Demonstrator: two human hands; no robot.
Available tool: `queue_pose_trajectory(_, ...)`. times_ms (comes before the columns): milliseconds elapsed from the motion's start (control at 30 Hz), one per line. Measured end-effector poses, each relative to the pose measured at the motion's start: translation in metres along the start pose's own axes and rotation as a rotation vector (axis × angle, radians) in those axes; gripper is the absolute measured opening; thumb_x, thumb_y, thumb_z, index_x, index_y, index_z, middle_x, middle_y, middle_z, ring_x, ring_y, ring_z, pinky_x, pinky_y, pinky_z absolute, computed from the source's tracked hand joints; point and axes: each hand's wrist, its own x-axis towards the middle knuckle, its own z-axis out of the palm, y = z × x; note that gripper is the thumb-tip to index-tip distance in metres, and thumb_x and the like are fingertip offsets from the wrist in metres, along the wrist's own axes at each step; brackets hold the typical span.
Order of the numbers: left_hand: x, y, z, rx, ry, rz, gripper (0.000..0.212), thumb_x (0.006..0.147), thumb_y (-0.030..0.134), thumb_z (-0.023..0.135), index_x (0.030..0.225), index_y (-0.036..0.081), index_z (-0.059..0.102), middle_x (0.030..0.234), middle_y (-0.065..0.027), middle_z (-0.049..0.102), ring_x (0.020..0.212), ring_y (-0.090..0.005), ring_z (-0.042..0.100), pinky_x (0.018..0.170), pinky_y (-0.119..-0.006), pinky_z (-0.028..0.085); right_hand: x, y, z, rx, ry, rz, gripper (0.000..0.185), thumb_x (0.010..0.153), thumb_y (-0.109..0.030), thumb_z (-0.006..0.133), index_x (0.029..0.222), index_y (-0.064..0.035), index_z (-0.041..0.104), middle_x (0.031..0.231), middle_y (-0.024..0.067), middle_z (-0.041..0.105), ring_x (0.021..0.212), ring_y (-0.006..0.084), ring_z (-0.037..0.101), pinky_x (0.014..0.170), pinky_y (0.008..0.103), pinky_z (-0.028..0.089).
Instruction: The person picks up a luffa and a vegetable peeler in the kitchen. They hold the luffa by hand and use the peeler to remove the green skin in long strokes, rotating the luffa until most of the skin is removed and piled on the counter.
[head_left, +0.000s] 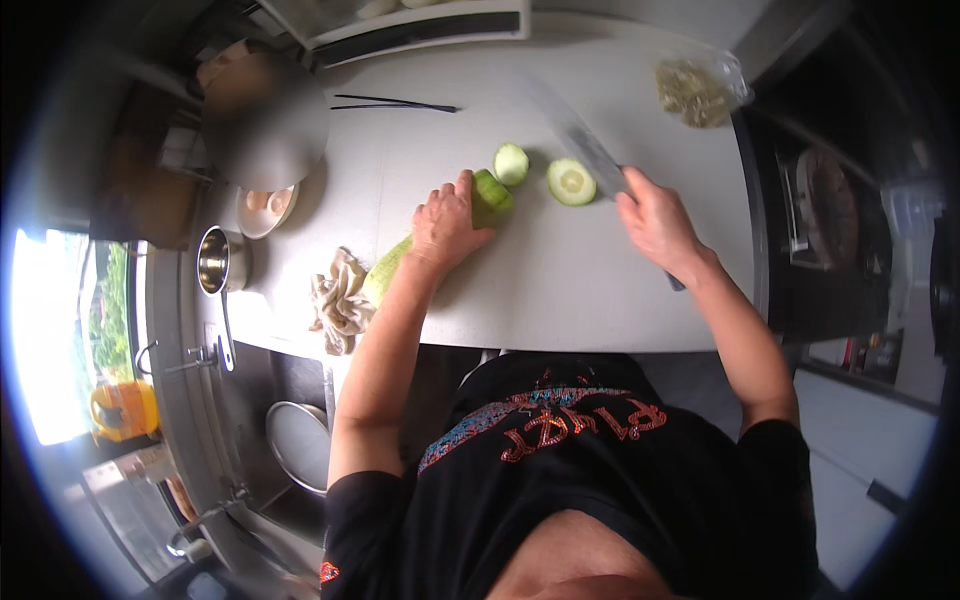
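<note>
My left hand lies over a long pale-green gourd, gripping it near its darker green end on the white countertop. A cut end piece of the gourd rests just beyond that end. To its right lies a round slice with its seeded core facing up. My right hand is closed around the handle of a large kitchen knife. The blade, partly blurred, points away and to the left, above and beside the slice. Part of the gourd is hidden under my left hand and forearm.
Black chopsticks lie farther back. A crumpled cloth touches the gourd's near end. At left are a metal saucepan, a bowl of eggs and a sink with a round pan. A plastic bag of food sits back right.
</note>
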Motion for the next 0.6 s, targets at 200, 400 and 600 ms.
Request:
queue_pose_trajectory(200, 0.002, -0.013, -0.014, -0.202, 0.004, 0.013, 0.09, 0.066, 0.044, 0.073, 0.136, 0.006, 0.03, 0.115, -0.0186, 0.054, 0.108, -0.0321, 0.051, 0.092, -0.041, 0.043, 0.014, 0.055, -0.013, -0.057, 0.184, 0.037, 0.031, 0.079, -0.017, 0.061, 0.109, -0.0087, 0.055, 0.06, 0.0077, 0.058, 0.054, 0.0264, 0.056, 0.055, 0.0372, 0.044)
queue_pose_trajectory(400, 0.011, -0.06, -0.025, -0.226, 0.074, -0.064, 0.062, 0.075, 0.033, 0.066, 0.128, 0.008, 0.045, 0.112, -0.0151, 0.056, 0.107, -0.031, 0.051, 0.091, -0.04, 0.044, 0.049, 0.11, 0.012, -0.313, 0.215, 0.156, 0.035, 0.075, -0.025, 0.067, 0.106, -0.0139, 0.056, 0.072, 0.0102, 0.064, 0.068, 0.0307, 0.062, 0.063, 0.0422, 0.047)
queue_pose_trajectory(600, 0.027, -0.099, -0.016, -0.233, 0.134, -0.086, 0.048, 0.073, 0.026, 0.066, 0.116, 0.007, 0.057, 0.106, -0.0157, 0.059, 0.105, -0.0316, 0.053, 0.091, -0.04, 0.043, 0.069, 0.148, 0.037, -0.415, 0.289, 0.072, 0.035, 0.072, -0.023, 0.071, 0.102, -0.0151, 0.056, 0.076, 0.0099, 0.062, 0.074, 0.0328, 0.06, 0.068, 0.0431, 0.047)
